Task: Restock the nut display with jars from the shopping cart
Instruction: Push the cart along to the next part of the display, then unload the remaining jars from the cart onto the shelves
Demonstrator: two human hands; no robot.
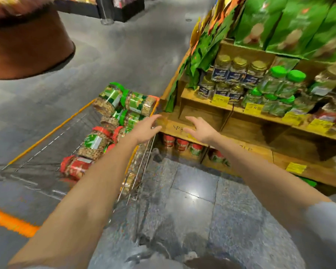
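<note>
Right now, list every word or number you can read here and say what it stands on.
"SPO": stamped on the wooden shelf edge; the right hand covers what follows.
Yellow price tags: print blurred, unreadable.
Labels on jars in the cart and on the shelf jars: too blurred to read.

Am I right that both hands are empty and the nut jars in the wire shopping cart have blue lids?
Not blue: the head view shows green-lidded jars and red-lidded jars in the wire cart; left hand and right hand are empty.
</note>
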